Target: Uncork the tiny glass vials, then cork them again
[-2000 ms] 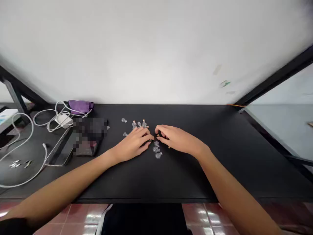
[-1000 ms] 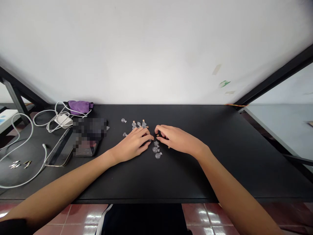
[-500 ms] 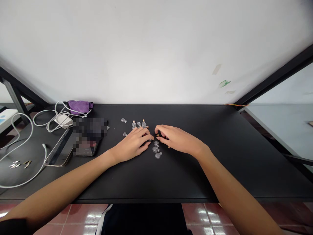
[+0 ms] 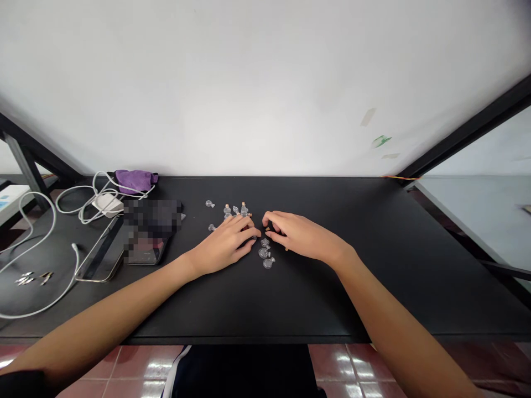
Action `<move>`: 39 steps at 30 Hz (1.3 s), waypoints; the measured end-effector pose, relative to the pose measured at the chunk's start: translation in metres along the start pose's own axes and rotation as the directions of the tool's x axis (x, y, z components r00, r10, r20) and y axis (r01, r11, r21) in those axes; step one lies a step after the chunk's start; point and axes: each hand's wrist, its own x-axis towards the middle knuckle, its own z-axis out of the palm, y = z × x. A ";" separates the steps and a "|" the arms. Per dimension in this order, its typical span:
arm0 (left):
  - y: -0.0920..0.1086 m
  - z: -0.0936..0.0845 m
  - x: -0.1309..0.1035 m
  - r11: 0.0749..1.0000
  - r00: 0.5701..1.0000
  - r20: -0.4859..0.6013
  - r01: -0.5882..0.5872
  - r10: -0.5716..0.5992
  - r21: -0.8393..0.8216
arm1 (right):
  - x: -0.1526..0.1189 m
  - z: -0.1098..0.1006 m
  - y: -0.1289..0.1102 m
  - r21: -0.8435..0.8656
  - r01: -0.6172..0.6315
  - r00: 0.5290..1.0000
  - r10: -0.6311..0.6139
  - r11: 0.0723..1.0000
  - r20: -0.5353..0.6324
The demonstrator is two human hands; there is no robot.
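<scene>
l hand [image 4: 224,244] was on the blk table [image 4: 332,309], thumb & index closed on a tiny clear btl [image 4: 254,237], mostly hidden by the fingers. r hand [image 4: 305,235] was just beside it, fingers curled, thumb & index tips closed on a small cork [image 4: 267,229]; how firm, couldn't tell. the 2 hands were near each other, apart, w/ btl & cork facing across the gap.

3 loose btls [image 4: 267,263] lay flat in a rough column below the fingertips, approx. between the hands. a 2nd cork [image 4: 286,249] showed just under the r hand's edge. beyond the l hand's knuckles was a btl cluster [image 4: 243,210], some w/ corks in, partly hidden. another btl, the far btl [image 4: 209,204], lay a bit apart, up & left.

on the l side: phone [image 4: 99,260], wht cable [image 4: 77,265] in loops, wht adapter [image 4: 108,204], purple pouch [image 4: 136,181] near the wall, & small metal bits [image 4: 25,279].
</scene>
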 end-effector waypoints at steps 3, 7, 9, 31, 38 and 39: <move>0.000 0.001 0.000 1.000 1.000 0.002 0.000 0.000 0.006 | 0.000 0.000 0.000 -0.002 -0.001 1.000 0.001 1.000 -0.001; -0.001 0.002 -0.001 1.000 1.000 0.006 -0.001 0.001 0.010 | -0.001 0.000 -0.001 -0.007 -0.002 1.000 0.002 1.000 0.000; -0.001 0.002 -0.001 1.000 1.000 0.003 0.000 0.000 0.010 | -0.001 -0.001 -0.002 -0.005 -0.008 1.000 0.008 1.000 0.005; 0.001 -0.001 0.001 1.000 1.000 -0.004 -0.003 0.003 -0.006 | -0.002 0.002 -0.006 -0.044 0.013 1.000 -0.012 0.999 0.017; 0.001 -0.001 0.002 1.000 1.000 0.002 0.004 -0.004 -0.018 | -0.004 0.005 -0.009 -0.094 0.051 0.998 -0.048 0.994 0.031; 0.001 -0.001 0.002 1.000 1.000 0.002 0.003 -0.003 -0.018 | -0.004 0.006 -0.009 -0.098 0.055 0.998 -0.052 0.994 0.032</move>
